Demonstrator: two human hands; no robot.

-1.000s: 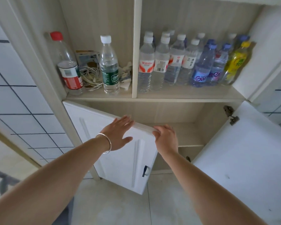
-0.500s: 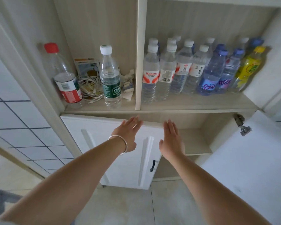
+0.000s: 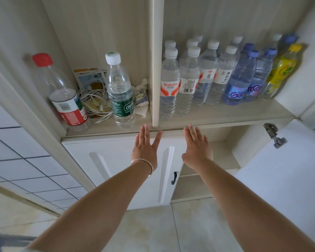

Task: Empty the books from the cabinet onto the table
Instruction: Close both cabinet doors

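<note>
Our left hand [image 3: 145, 146] and right hand [image 3: 196, 144] flat on left cabinet door [image 3: 116, 160], fingers straight. No books visible; next, close right door [image 3: 289, 179].

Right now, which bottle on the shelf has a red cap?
The leftmost bottle, in the left compartment against the cabinet wall. It alone has a red cap; the rest are capped white, blue or yellow.

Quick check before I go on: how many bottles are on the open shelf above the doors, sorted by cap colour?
Red caps: 1
White caps: 10
Blue caps: 4
Yellow caps: 1
Total: 16 visible; the back rows may hide more.
</note>
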